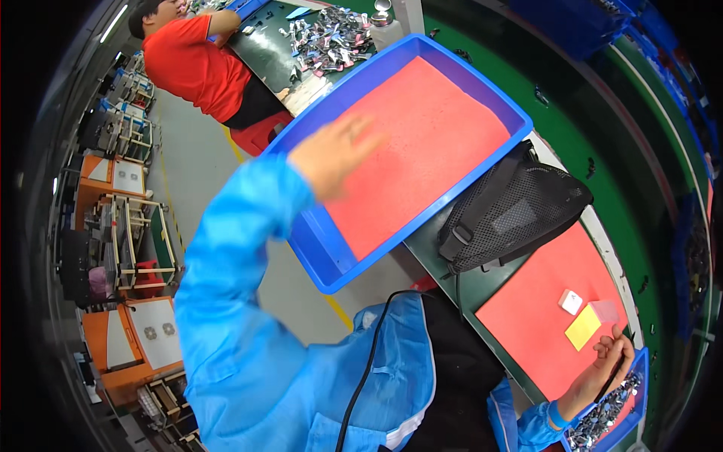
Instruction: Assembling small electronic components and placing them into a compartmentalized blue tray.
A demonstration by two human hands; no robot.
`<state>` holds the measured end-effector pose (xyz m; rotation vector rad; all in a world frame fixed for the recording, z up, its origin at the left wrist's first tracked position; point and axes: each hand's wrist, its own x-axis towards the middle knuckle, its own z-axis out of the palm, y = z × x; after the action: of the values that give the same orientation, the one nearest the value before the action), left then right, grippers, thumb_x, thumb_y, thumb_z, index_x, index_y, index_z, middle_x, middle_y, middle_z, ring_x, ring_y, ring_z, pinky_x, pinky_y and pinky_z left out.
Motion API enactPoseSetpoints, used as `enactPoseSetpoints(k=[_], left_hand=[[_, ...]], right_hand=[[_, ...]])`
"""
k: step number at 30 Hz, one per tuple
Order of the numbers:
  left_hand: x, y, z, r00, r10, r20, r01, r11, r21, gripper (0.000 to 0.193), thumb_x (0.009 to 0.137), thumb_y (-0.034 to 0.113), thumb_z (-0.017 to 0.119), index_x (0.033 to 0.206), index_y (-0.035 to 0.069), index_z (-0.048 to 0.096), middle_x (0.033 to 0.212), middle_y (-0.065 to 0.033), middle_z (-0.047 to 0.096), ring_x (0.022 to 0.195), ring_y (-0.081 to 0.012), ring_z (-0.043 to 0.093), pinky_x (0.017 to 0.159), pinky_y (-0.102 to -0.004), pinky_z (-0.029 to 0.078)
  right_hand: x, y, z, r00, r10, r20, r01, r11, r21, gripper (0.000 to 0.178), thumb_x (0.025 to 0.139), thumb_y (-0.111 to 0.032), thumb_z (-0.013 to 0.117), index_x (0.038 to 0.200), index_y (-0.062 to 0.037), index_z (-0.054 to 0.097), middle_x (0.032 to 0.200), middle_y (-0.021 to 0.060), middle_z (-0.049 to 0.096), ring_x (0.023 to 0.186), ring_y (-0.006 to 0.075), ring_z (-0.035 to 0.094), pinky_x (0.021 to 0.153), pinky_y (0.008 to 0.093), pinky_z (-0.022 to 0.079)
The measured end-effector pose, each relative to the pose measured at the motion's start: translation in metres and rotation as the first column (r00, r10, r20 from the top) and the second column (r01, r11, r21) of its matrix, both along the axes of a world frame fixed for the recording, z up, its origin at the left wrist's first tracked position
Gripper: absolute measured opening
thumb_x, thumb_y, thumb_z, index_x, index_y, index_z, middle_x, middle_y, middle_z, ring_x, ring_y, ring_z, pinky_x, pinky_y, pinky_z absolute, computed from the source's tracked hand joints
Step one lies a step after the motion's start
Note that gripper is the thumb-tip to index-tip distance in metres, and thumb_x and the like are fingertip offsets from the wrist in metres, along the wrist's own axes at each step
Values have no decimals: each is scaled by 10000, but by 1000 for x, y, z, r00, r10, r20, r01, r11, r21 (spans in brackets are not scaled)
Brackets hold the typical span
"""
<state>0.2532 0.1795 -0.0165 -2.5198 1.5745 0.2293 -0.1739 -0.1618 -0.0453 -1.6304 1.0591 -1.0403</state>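
My left hand (337, 157) hovers over a blue plastic tray (326, 273) lined with a red sheet (433, 132). Its fingers are stretched and apart, blurred by motion, with nothing seen in them. At the lower right, my right hand (600, 371) is beside a blue bin of small metal clips (602, 418). Those fingers are curled, and a thin dark strip crosses the hand; I cannot make out whether it is held. Near the fingertips, a yellow pad (582, 328), a pinkish block (605, 310) and a small white block (570, 302) lie on a red mat (538, 316).
A black mesh bag (516, 215) lies on the bench between tray and mat. Beyond the tray are a pile of clips (327, 41) and a pump bottle (385, 29). A person in red (192, 64) sits at the far left. Small dark pieces dot the green surface (565, 128) at right.
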Motion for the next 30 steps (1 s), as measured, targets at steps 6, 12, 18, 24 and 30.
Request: enactPoseSetpoints(k=[6, 12, 18, 24, 30], left_hand=[[-102, 39, -30, 997, -66, -27, 66, 998, -18, 940, 728, 49, 764, 1566, 149, 351, 1526, -264, 417, 1305, -425, 526, 1024, -499, 489], [-98, 48, -47, 998, 14, -53, -26, 969, -245, 645, 818, -14, 675, 1439, 84, 530, 1285, -250, 635, 1061, -381, 676, 850, -447, 561], [-73, 64, -30, 877, 230, -421, -454, 684, -571, 315, 921, 54, 642, 1234, 24, 651, 939, -222, 714, 792, -360, 723, 683, -425, 574], [-70, 55, -27, 810, 98, -579, -360, 861, -359, 358, 964, 179, 662, 1287, 27, 643, 1143, -236, 702, 1056, -370, 688, 923, -410, 546], [-5, 31, -11, 571, 144, -808, -360, 929, -88, 471, 1004, 283, 635, 1394, 25, 578, 1348, -222, 627, 1275, -350, 590, 1099, -421, 449]], right_hand=[[8, 6, 5, 999, 26, 23, -26, 1000, 2, 203, 1068, -185, 547, 1118, 2, 605, 1132, 132, 686, 871, 123, 613, 768, 265, 493], [4, 10, 10, 996, 77, 53, -75, 996, -52, 181, 1069, -165, 532, 1106, -1, 600, 1104, 144, 687, 855, 130, 612, 758, 275, 498], [-7, 12, 9, 996, 61, 64, -57, 997, -56, 188, 1064, -169, 556, 1131, -2, 610, 1110, 128, 705, 847, 121, 633, 736, 245, 499], [-10, 11, 9, 996, 60, 69, -56, 997, -55, 190, 1059, -170, 561, 1137, -4, 610, 1110, 131, 705, 846, 123, 635, 733, 253, 501], [-10, 12, 9, 996, 57, 63, -52, 996, -74, 182, 1057, -162, 558, 1140, -11, 613, 1106, 131, 706, 845, 123, 634, 735, 260, 502]])
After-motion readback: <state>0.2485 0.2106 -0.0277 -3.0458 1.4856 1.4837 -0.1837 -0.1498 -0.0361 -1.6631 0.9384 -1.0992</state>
